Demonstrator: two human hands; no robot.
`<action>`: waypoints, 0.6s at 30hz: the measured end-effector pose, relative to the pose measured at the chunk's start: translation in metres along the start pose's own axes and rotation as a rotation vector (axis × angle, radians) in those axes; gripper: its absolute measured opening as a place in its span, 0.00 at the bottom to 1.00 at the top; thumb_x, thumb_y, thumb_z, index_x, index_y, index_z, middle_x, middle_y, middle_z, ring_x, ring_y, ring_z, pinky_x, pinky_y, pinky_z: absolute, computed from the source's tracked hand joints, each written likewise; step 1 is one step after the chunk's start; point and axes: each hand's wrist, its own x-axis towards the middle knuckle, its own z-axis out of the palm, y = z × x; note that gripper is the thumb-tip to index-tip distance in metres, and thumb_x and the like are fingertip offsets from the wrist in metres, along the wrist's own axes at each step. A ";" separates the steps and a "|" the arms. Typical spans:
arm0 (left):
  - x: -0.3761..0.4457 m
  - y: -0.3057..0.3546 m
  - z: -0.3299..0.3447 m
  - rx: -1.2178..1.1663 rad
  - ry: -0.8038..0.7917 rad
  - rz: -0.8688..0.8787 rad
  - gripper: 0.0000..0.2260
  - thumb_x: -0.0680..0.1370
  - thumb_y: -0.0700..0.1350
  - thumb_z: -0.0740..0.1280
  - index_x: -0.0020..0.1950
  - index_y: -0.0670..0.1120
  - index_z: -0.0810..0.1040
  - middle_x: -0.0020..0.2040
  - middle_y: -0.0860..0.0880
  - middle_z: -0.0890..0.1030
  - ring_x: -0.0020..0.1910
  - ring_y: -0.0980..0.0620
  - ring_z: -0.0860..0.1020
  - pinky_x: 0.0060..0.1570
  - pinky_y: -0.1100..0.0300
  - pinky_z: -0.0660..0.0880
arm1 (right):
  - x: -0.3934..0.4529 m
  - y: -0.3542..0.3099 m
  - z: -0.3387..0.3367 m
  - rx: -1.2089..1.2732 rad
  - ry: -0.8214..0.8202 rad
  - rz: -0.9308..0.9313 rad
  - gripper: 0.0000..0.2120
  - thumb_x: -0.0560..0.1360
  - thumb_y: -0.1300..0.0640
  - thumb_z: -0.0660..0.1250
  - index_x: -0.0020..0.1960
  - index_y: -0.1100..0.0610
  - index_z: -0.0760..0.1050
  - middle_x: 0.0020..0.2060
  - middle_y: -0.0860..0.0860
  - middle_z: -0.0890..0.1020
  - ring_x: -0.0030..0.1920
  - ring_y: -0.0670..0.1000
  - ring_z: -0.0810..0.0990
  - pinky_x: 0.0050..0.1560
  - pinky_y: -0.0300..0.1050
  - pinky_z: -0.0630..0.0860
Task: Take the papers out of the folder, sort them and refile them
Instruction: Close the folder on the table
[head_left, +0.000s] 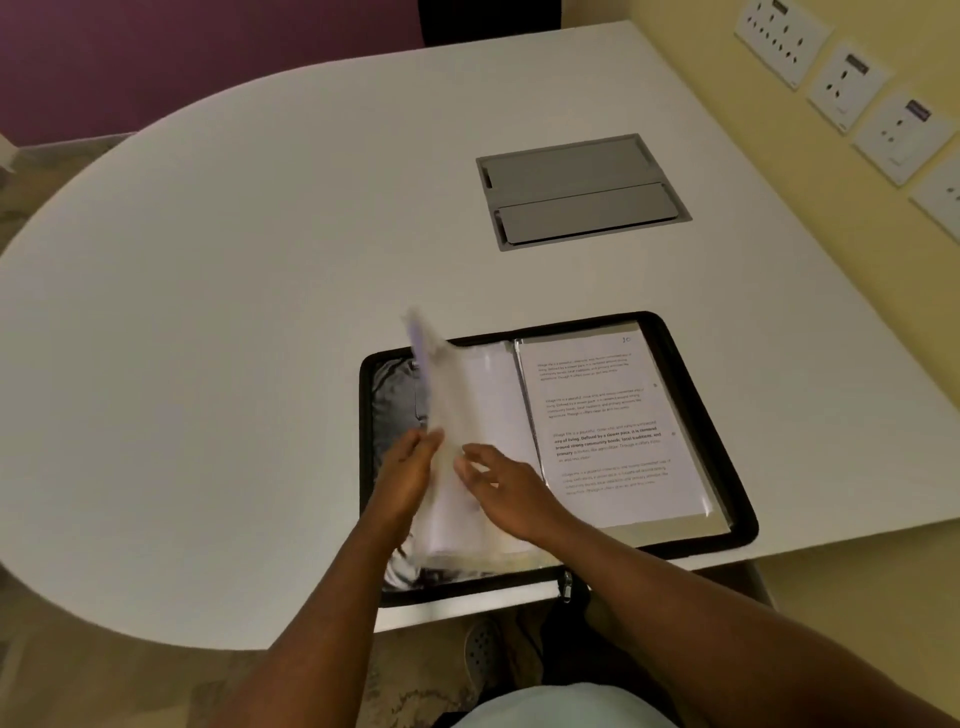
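A black zip folder (727, 467) lies open near the table's front edge. Its right half shows a printed paper (618, 431) inside a clear sleeve. On the left half a bundle of clear sleeves with papers (457, 395) stands tilted up, blurred by motion. My left hand (408, 475) holds the bundle's lower left edge, its fingers against the sheets. My right hand (498, 488) lies on the right face of the bundle, fingers spread and relaxed. The folder's shiny dark lining (392, 400) shows at the left.
The white table (234, 338) is rounded on the left. A grey cable hatch (582, 192) is set into it behind the folder. Wall sockets (847, 83) line the yellow wall at the right. A shoe (480, 649) shows below the table edge.
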 end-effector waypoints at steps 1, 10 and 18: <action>-0.005 0.008 0.006 -0.073 -0.056 0.038 0.17 0.83 0.54 0.56 0.57 0.44 0.79 0.51 0.44 0.83 0.49 0.47 0.82 0.48 0.55 0.79 | 0.001 -0.009 -0.005 0.074 0.026 0.024 0.26 0.78 0.35 0.55 0.70 0.47 0.67 0.64 0.46 0.76 0.54 0.46 0.80 0.56 0.43 0.77; -0.016 0.026 0.056 0.087 -0.298 0.281 0.20 0.81 0.57 0.54 0.61 0.49 0.79 0.58 0.54 0.81 0.58 0.59 0.78 0.58 0.63 0.74 | -0.010 -0.002 -0.112 0.134 0.228 0.234 0.16 0.73 0.59 0.69 0.61 0.56 0.77 0.53 0.56 0.82 0.51 0.56 0.82 0.54 0.55 0.80; 0.030 -0.019 0.015 0.578 0.131 0.174 0.15 0.78 0.47 0.66 0.64 0.46 0.76 0.50 0.50 0.79 0.50 0.51 0.77 0.49 0.61 0.68 | -0.018 0.067 -0.186 -0.048 0.332 0.311 0.24 0.73 0.59 0.72 0.68 0.61 0.72 0.59 0.55 0.78 0.56 0.55 0.77 0.56 0.45 0.73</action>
